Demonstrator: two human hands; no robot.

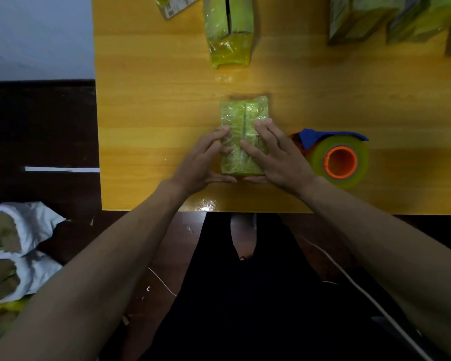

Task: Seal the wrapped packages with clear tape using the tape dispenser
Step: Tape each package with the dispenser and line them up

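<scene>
- Package (244, 136) on table (146, 121), mid, nr front edge; both hands on it: left hand (206, 157), right hand (279, 155).
- Tape dispenser (335, 157) just right of pkg.
- 2nd package (229, 29) behind, at back edge.
- More boxes (375, 19) back right corner.
- Bags (13, 251) on floor, left of table.

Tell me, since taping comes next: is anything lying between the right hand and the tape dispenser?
Nothing visible. The tape dispenser lies on the table just beside the right hand, which rests on the wrapped package with the left hand.
</scene>
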